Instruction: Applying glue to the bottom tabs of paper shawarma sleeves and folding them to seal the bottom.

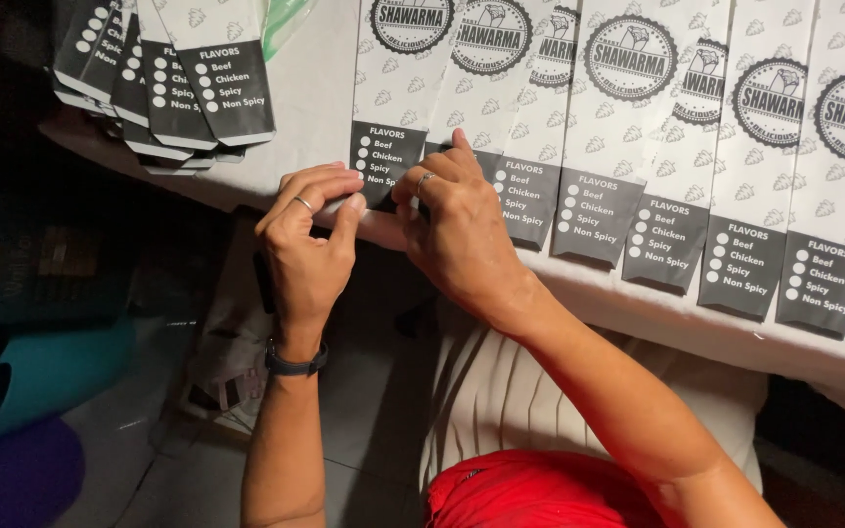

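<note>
A row of long white paper sleeves with black printed ends lies side by side across a white table (315, 108). My left hand (307, 240) and my right hand (457, 230) meet at the black bottom end of the leftmost sleeve (383, 117) in that row. Both pinch its lower edge at the table's near rim, left thumb and forefinger on the left corner, right fingers on top. I wear a ring on each hand and a dark band on the left wrist.
A fanned stack of the same sleeves (163, 73) sits at the table's far left, with a green plastic piece (286, 22) beside it. Several more sleeves (745, 196) overlap to the right. Below the table edge are dark bags, a teal shape and red cloth (530, 494).
</note>
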